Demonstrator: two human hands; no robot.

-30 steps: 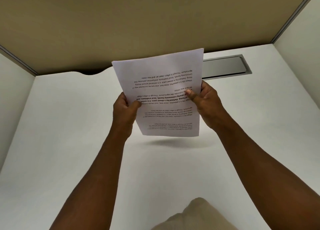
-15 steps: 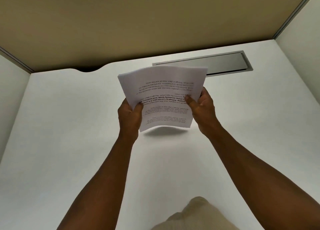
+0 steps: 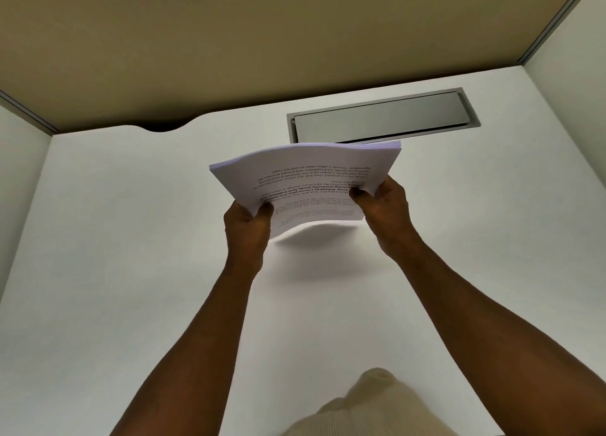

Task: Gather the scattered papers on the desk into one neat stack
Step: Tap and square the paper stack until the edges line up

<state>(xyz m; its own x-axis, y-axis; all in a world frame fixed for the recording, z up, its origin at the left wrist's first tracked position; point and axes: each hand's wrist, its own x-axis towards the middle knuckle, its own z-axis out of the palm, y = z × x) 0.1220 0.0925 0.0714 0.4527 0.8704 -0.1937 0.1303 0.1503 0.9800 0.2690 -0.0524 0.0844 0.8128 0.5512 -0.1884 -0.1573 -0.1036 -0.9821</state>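
Note:
A stack of white printed papers hangs just above the white desk, tilted nearly flat and sagging in the middle, its text upside down to me. My left hand grips the stack's left edge, thumb on top. My right hand pinches the right edge the same way. The stack's near edge floats over its shadow on the desk. No loose sheets lie on the desk.
A grey metal cable hatch is set into the desk behind the stack. A beige partition closes the back, with white side walls left and right. A curved notch cuts the desk's back edge. Beige cloth shows at the bottom.
The stack has tipped from upright to nearly flat and moved down and away from me toward the desk. Both hands kept their grip on its sides.

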